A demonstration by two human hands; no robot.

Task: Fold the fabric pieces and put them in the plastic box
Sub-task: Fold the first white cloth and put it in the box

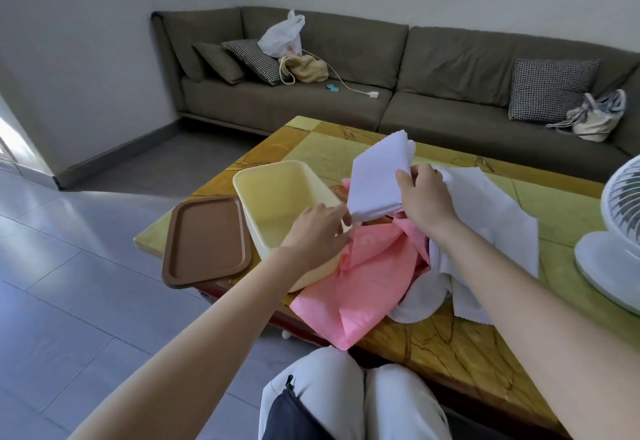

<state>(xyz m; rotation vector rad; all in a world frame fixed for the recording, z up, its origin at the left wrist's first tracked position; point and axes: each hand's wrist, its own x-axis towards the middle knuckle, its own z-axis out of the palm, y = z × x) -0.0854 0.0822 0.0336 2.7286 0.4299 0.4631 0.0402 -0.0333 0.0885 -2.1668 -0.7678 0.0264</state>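
Veined stone table (450, 346) — soft white cloth (374, 183)

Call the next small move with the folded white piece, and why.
Probably lower the folded white fabric left and down into the plastic box. It already looks folded, the right hand grips it in the air just right of the box, the left hand touches its lower corner, and the box stands open, its lid lying beside it.

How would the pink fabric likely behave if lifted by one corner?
Probably floppy: the pink fabric lies crumpled in soft folds, one corner drooping over the table edge. Likely light, since it looks thin.
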